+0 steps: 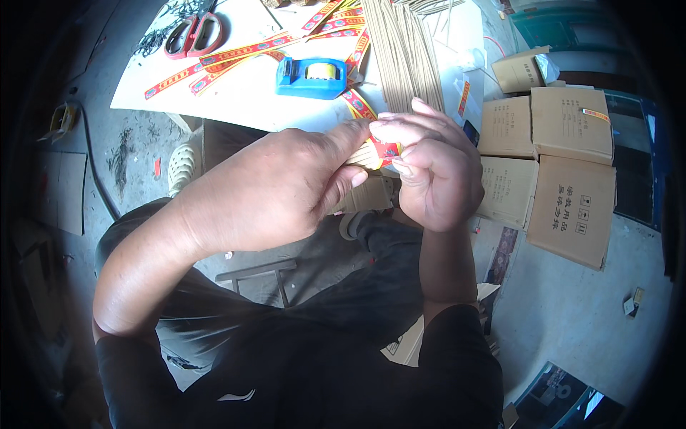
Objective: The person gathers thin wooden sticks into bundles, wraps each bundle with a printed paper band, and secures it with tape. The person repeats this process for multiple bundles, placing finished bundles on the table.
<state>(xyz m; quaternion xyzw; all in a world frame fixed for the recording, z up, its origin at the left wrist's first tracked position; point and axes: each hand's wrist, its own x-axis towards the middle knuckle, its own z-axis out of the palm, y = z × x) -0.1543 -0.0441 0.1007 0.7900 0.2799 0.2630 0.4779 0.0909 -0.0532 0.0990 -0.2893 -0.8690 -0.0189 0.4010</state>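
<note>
My left hand [275,187] is closed around a small bundle of thin tan sticks [361,156], thumb and fingers gripping it from the left. A red and yellow paper band [387,149] lies around the bundle, partly covered by my fingers. At the right side, the bent fingers and thumb of my right hand [441,168] pinch this band. Both hands are held above my lap at the near edge of the white table [214,96]. Just beyond them stands a blue tape dispenser [294,87] with a roll in it.
Red and yellow printed strips [250,48] lie across the table, beside red-handled scissors [191,37]. A large pile of tan sticks [404,57] covers its middle right. Cardboard boxes [572,129] are stacked on the right. A low stool-like frame [256,273] stands below my arms.
</note>
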